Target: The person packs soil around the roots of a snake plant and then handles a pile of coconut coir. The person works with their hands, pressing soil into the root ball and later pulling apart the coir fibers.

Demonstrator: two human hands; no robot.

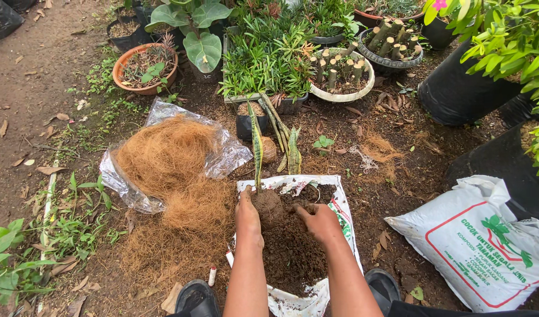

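Soil [293,246] lies heaped on an opened white sack [340,205] between the person's feet. The left hand [247,212] cups a packed root ball [268,206] at the heap's far edge, holding a striped leaf cutting [257,147] upright; the right hand [319,222] presses fingers-down into loose soil. Firm, even pressing all round would likely keep the ball whole. Coconut fibre [175,170] lies left, potted plants [269,58] beyond.

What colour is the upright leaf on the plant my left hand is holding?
Green with yellow edges, a long upright leaf rising from the soil ball by the left hand; seen in the head view.
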